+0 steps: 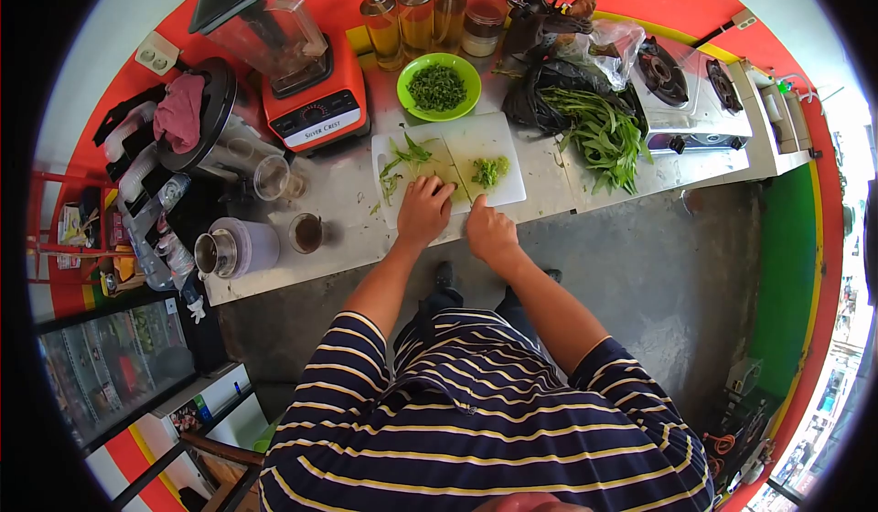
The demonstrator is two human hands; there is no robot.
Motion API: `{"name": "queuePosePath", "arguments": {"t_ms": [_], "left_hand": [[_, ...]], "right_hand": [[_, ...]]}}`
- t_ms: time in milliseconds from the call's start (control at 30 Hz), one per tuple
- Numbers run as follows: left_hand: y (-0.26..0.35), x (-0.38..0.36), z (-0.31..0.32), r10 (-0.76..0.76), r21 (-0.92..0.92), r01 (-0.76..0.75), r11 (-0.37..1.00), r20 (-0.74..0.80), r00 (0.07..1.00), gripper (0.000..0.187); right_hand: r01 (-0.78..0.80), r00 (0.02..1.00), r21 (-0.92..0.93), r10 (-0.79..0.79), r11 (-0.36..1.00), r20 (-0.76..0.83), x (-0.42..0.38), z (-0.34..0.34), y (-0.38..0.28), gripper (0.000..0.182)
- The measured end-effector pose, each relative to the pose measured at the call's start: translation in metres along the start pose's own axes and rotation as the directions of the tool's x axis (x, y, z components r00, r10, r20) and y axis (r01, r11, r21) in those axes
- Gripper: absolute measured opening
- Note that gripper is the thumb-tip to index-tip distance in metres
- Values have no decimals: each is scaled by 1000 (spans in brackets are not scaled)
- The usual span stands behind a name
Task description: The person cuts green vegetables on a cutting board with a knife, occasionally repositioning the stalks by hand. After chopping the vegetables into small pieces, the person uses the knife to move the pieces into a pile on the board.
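Note:
On the white cutting board [508, 137] near the counter's front edge, my left hand [426, 208] presses down with bent fingers beside green leaves and stems [407, 154]. My right hand [492, 230] is closed round the handle end of a knife [460, 174], its forefinger stretched along it. The thin blade points away from me, between the leaves on the left and a small pile of chopped greens [490, 172] on the right. Whether my left fingers pinch any stems is hidden. Behind the board, a green bowl [471, 99] holds dark chopped leaves.
A red blender [315, 110] stands back left, with a glass [306, 233] and a jar [245, 247] nearer. Oil bottles [416, 23] stand behind the bowl. At right are long-leaved greens [608, 142], a black bag [528, 105] and a gas stove [695, 101].

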State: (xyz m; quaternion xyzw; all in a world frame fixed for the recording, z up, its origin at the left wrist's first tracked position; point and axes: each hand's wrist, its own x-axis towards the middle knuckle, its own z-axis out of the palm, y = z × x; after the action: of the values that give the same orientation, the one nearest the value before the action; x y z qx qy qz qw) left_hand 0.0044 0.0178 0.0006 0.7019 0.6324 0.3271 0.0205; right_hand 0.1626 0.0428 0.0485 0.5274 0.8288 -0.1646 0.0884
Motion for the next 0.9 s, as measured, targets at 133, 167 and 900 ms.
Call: {"name": "queuePosePath", "arguments": {"t_ms": [133,167,900], "left_hand": [[0,1,0,-5,-18,5,1000,-7,1000,23],[0,1,0,-5,-17,5,1000,-6,1000,23],[0,-1,0,-21,-3,21,1000,36,999,25]], "right_hand": [[-39,999,25,38,999,20,-5,10,-3,21],[-55,998,61,54,997,21,-5,16,-3,21],[-35,999,102,33,994,18,-2,14,-3,20]]}}
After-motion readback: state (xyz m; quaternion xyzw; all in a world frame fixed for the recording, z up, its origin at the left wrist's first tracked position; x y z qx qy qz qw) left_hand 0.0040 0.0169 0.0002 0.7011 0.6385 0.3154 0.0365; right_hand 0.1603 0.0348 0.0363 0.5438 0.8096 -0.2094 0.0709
